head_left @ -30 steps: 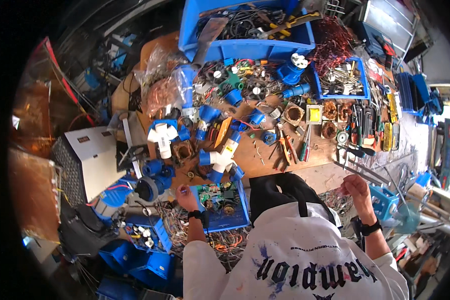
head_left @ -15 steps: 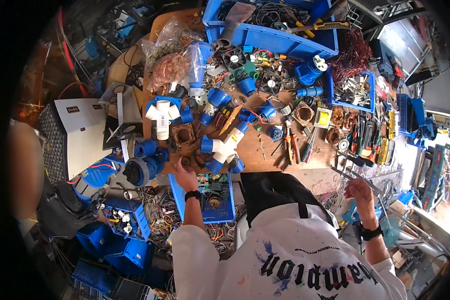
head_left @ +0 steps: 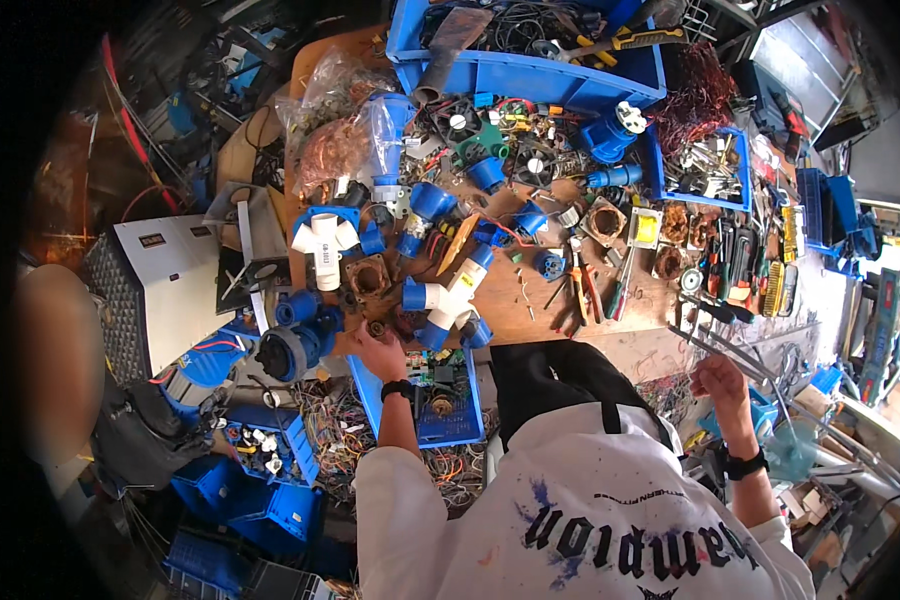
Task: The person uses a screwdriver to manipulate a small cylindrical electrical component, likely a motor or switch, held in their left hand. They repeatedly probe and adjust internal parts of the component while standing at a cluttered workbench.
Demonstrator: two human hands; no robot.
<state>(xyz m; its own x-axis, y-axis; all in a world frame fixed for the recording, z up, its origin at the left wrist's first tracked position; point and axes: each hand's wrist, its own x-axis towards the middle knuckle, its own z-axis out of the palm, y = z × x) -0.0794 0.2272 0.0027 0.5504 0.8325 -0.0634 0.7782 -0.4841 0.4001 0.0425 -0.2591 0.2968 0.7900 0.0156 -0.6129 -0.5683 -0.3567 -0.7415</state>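
A cluttered workshop surrounds a brown wooden table [head_left: 625,320], its top crowded with parts and hand tools. At its near left edge, the left hand [head_left: 380,354] reaches over the blue tray [head_left: 440,431] to a small, dark round part [head_left: 376,328], which sits below a square metal frame [head_left: 368,290] and left of a white, blue-ended pipe fitting [head_left: 448,300]. The step in hand looks like getting hold of that part; a lift would call for a secure grip around its rim, clear of its neighbours.

The left fingertips are too small to read, so I cannot tell whether they are apart or clamped on it. The right hand [head_left: 720,378] hangs near some metal bars [head_left: 715,345], fingers loosely curled; whether they enclose anything is unclear. The left forearm hides part of the tray, and 1 blurred patch [head_left: 65,360] covers the far left.
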